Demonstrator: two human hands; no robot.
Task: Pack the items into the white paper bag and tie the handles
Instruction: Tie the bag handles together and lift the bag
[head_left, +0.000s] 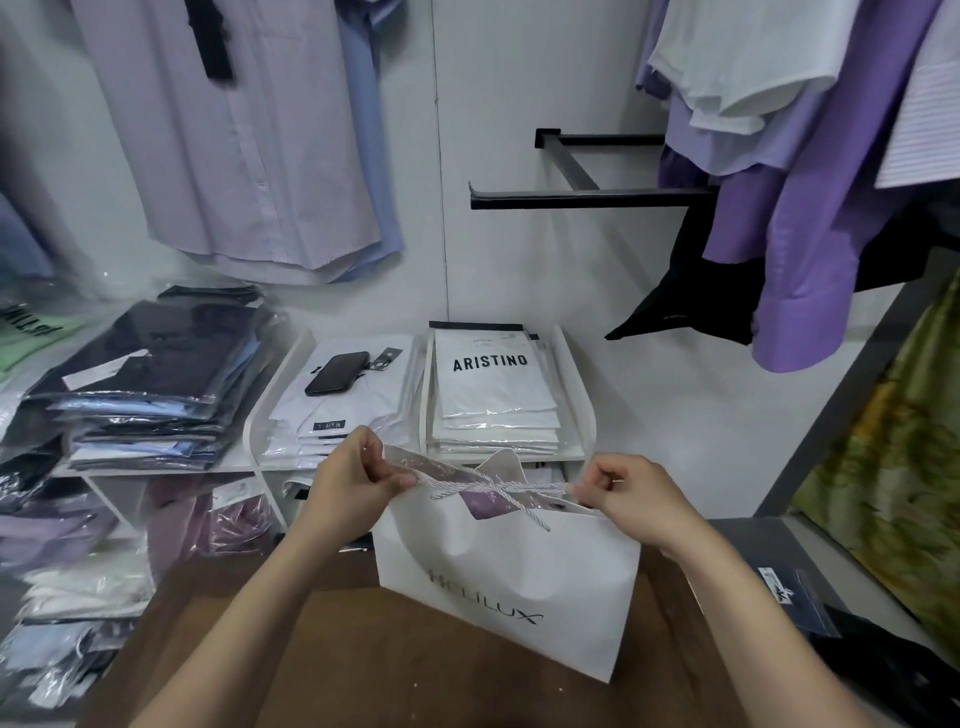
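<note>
A white paper bag (511, 582) with grey lettering stands tilted on a brown table (363, 649). A purple packed garment in clear plastic (485, 501) shows inside its open top. The bag's white rope handles (493, 488) cross over the opening in a knot, stretched sideways. My left hand (353, 483) pinches the left end of the rope. The rope's right end is pinched by my right hand (628, 493). Both hands are level with the bag's top rim.
Behind the bag a white shelf (582, 395) holds stacks of packed white shirts (493, 400) and a black phone (336, 372). Dark packed shirts (150, 379) pile up at the left. Shirts hang on a black rail (587, 200) above right. Dark items (810, 597) lie at the table's right.
</note>
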